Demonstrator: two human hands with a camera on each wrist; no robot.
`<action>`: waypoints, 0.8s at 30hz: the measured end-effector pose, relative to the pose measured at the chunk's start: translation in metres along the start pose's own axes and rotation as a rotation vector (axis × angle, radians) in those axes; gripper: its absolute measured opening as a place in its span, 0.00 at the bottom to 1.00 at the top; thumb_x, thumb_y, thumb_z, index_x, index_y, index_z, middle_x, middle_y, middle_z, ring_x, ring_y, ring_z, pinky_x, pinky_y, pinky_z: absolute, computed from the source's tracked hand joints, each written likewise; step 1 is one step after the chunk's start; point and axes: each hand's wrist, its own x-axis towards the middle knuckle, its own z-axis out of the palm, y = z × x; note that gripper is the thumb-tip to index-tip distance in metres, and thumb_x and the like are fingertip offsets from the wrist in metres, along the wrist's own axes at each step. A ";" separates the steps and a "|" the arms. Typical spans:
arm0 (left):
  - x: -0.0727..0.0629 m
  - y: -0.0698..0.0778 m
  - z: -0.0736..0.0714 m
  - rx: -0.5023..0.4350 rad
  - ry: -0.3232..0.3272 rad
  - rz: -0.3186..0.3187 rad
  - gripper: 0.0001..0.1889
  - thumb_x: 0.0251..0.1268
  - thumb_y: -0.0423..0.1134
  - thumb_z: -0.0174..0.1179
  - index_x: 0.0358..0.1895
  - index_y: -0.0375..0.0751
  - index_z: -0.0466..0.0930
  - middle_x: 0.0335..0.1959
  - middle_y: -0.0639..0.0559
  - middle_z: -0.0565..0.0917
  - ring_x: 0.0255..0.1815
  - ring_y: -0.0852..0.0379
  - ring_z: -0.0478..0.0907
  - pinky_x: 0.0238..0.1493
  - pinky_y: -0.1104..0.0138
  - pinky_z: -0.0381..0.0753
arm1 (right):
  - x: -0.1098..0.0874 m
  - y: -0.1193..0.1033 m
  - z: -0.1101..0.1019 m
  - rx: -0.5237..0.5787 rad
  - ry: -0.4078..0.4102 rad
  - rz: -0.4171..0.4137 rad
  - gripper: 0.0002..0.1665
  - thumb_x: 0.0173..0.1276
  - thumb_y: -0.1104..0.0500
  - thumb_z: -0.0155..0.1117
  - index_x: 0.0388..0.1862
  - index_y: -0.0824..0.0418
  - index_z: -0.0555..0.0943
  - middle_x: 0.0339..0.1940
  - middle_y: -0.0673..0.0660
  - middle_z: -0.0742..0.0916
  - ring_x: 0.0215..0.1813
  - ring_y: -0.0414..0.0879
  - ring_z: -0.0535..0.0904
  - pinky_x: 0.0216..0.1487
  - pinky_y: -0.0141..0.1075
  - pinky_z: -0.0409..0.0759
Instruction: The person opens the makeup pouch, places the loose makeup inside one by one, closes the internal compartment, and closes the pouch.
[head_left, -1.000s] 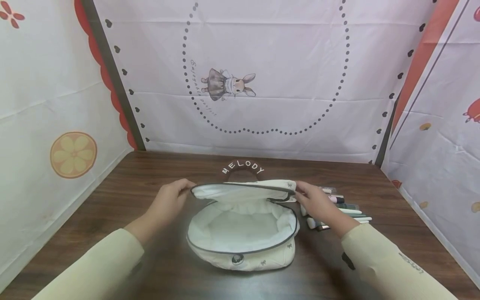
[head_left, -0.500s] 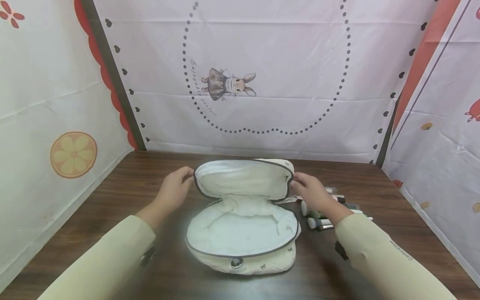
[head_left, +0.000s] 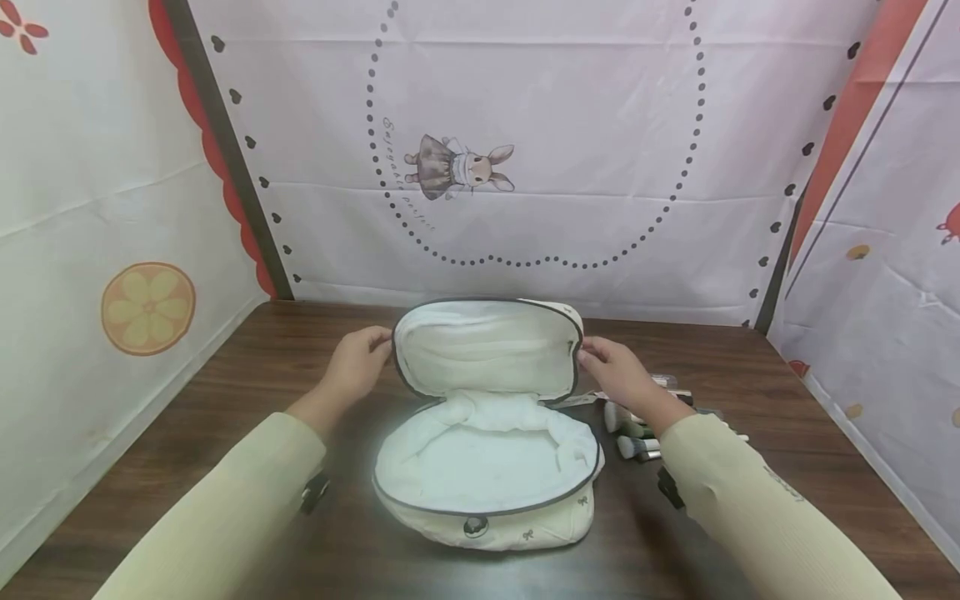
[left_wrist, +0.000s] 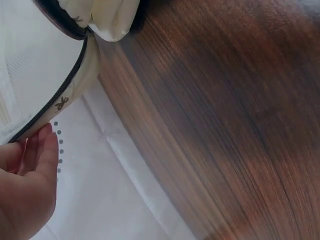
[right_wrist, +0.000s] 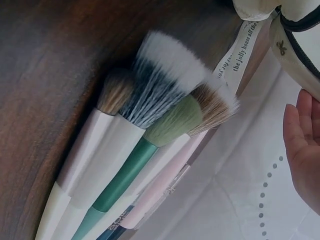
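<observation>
A cream makeup bag (head_left: 555, 525) with dark piping and small bow prints stands unzipped at the middle of the table. Its padded white inside faces up and holds nothing that I can see. The lid (head_left: 487, 350) is raised nearly upright at the back. My left hand (head_left: 358, 363) pinches the lid's left edge; the left wrist view shows thumb and fingers at the zip (left_wrist: 56, 96). On the opposite side my right hand (head_left: 617, 368) holds the lid's right edge between thumb and fingers. Only part of that hand shows in the right wrist view.
Several makeup brushes (right_wrist: 122, 165) lie together right of the bag, partly under my right forearm in the head view. A printed ribbon tag (right_wrist: 245, 47) trails from the bag towards them. Printed white cloth (head_left: 585, 150) hangs behind the dark wooden table (head_left: 247, 392) and at both sides.
The lid has swung up and back from nearly level to almost upright, showing its white lining. Both hands rose with it, staying at its edges. The bag's base has stayed about where it was.
</observation>
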 end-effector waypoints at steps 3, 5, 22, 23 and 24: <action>0.005 -0.002 0.001 -0.011 -0.015 -0.022 0.19 0.77 0.36 0.41 0.62 0.32 0.71 0.58 0.35 0.77 0.59 0.40 0.75 0.59 0.49 0.75 | 0.003 0.000 0.000 0.008 -0.012 0.016 0.29 0.79 0.52 0.43 0.72 0.66 0.62 0.67 0.68 0.73 0.66 0.63 0.70 0.63 0.56 0.71; 0.007 -0.004 0.002 -0.004 -0.036 -0.029 0.20 0.77 0.36 0.40 0.64 0.31 0.69 0.59 0.34 0.76 0.61 0.39 0.73 0.61 0.48 0.73 | 0.005 0.001 0.000 0.012 -0.017 0.032 0.30 0.79 0.51 0.43 0.73 0.66 0.61 0.68 0.68 0.72 0.66 0.63 0.69 0.63 0.56 0.71; 0.015 -0.024 0.013 -0.056 -0.115 -0.008 0.24 0.69 0.40 0.57 0.63 0.30 0.71 0.59 0.33 0.77 0.60 0.37 0.74 0.58 0.48 0.75 | 0.018 0.011 0.003 0.111 0.003 0.085 0.29 0.79 0.51 0.44 0.71 0.66 0.64 0.62 0.69 0.76 0.61 0.63 0.75 0.61 0.54 0.73; 0.015 -0.025 0.013 -0.066 -0.111 -0.011 0.24 0.69 0.40 0.57 0.63 0.30 0.71 0.59 0.33 0.77 0.60 0.37 0.75 0.58 0.47 0.75 | 0.019 0.011 0.004 0.116 0.004 0.094 0.29 0.79 0.51 0.44 0.71 0.65 0.64 0.61 0.69 0.77 0.60 0.62 0.75 0.61 0.55 0.73; 0.016 -0.026 0.014 -0.077 -0.107 -0.014 0.24 0.68 0.40 0.58 0.63 0.30 0.71 0.58 0.34 0.77 0.59 0.38 0.75 0.58 0.47 0.75 | 0.020 0.011 0.004 0.127 0.004 0.106 0.28 0.79 0.51 0.44 0.71 0.64 0.64 0.60 0.68 0.78 0.59 0.62 0.76 0.60 0.56 0.74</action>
